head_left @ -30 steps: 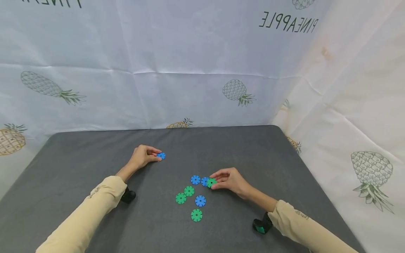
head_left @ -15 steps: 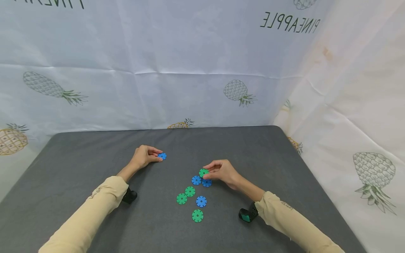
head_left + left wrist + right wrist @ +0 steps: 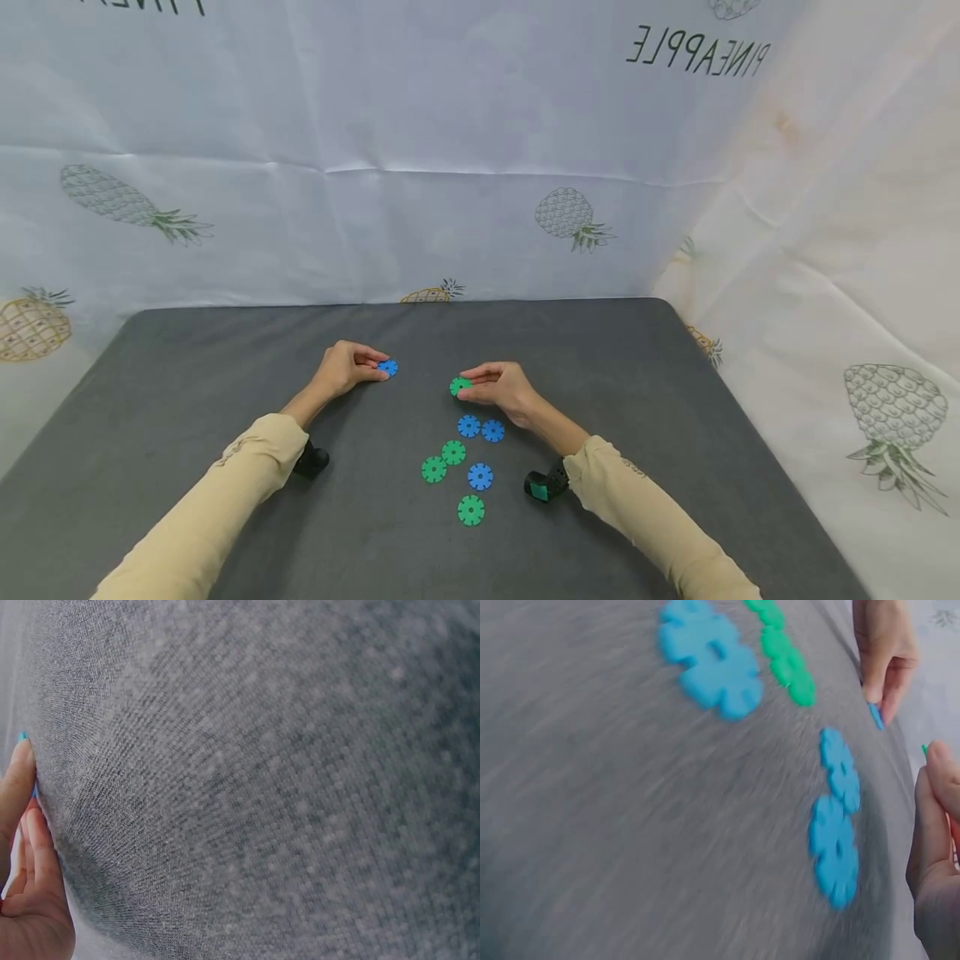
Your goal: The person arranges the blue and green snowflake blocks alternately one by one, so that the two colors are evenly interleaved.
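Observation:
My left hand (image 3: 347, 367) pinches a blue notched plastic disc (image 3: 387, 367) by its edge, low over the far middle of the table. To its right, my right hand (image 3: 502, 388) pinches a green notched disc (image 3: 459, 386) between thumb and fingers. A short gap separates the two held discs. In the right wrist view the right hand (image 3: 937, 825) shows at the right edge, with only a sliver of its green disc visible. Nearest to that hand lie two blue discs (image 3: 468, 426) side by side. The left wrist view shows mostly table cloth beside the left hand (image 3: 34, 877).
Nearer the front lie two green discs (image 3: 434, 469) edge to edge, a single blue disc (image 3: 480, 477) and another green disc (image 3: 471, 510). A dark grey cloth covers the table (image 3: 187, 500). Behind it hangs a white curtain (image 3: 420, 100) printed with pineapples.
My right hand has lifted the green disc off a blue one and moved it away from me and to the left, closer to the left hand. The left hand stays nearly still.

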Available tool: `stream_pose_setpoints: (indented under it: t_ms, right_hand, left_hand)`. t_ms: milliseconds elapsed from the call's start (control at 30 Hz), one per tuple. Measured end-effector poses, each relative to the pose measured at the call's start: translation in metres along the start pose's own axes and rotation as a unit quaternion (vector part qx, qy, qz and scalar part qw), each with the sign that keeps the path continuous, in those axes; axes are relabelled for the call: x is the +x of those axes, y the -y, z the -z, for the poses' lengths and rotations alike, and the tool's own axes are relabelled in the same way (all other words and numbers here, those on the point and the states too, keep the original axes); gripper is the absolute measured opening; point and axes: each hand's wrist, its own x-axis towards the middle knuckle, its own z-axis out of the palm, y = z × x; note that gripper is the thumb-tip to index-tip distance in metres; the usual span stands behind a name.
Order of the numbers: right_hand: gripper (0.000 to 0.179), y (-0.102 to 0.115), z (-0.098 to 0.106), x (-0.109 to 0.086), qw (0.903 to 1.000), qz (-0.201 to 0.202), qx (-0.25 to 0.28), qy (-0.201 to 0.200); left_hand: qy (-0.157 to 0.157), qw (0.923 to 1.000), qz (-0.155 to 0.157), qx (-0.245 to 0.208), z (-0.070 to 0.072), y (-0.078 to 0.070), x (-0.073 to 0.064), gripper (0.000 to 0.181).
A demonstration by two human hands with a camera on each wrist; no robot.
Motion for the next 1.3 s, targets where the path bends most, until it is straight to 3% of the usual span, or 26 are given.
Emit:
stream_pose_setpoints:
  t_ms: [433,800,900,1133,1300]
  right_hand:
    - [0.037,0.010,-0.037,0.042,0.9979,-0.015,0.035,-0.051]
    - [0.035,0.013,-0.062,0.064,0.9928,-0.045,0.029,-0.107]
    - [0.032,0.014,-0.067,0.067,0.9913,-0.046,-0.001,-0.124]
    - [0.027,0.013,-0.079,0.070,0.9855,-0.004,-0.098,-0.138]
    - [0.023,0.016,-0.084,0.069,0.9652,0.018,-0.212,-0.151]
  left_hand:
    - [0.002,0.9999,0.012,0.006,0.003,-0.001,0.002,0.028]
    - [-0.007,0.9999,0.013,0.002,0.000,0.000,0.004,0.028]
    - [-0.006,0.9998,0.018,-0.003,-0.001,0.000,0.004,0.027]
    - [-0.005,0.9997,0.024,-0.006,-0.001,0.000,0.003,0.027]
    - [-0.004,0.9996,0.026,-0.005,-0.001,0.002,0.005,0.027]
